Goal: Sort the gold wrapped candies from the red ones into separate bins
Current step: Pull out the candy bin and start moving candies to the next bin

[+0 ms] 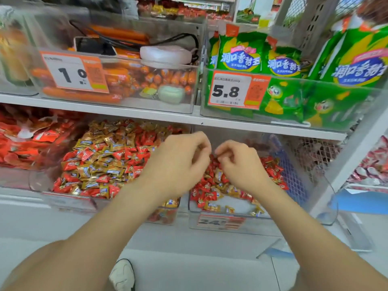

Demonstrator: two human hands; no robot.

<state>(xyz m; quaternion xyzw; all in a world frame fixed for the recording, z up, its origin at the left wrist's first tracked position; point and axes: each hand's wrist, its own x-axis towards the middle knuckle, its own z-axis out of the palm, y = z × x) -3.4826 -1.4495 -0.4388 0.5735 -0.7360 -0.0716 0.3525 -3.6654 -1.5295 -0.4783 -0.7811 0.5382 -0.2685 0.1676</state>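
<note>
While the far-left bin (pixel 14 177) of red packets plays no part, the left candy bin (pixel 63 203) beside it is heaped with gold candies (pixel 109 171) and red candies (pixel 86 154) thoroughly mixed, so most of the sorting looks undone. Over that bin's right edge hangs the left hand (pixel 182 162), fingers (pixel 200 143) curled toward the thumb as if pinching. Blur hides whether a candy sits between them, so I cannot tell. Just beside it, the right hand (pixel 241 164) is bunched the same way above the right candy bin (pixel 262 223), its hold equally unclear. Both hands probably meet at the divide because pieces cross there. That bin holds mostly red, with gold strays (pixel 212 205) near the front.
</note>
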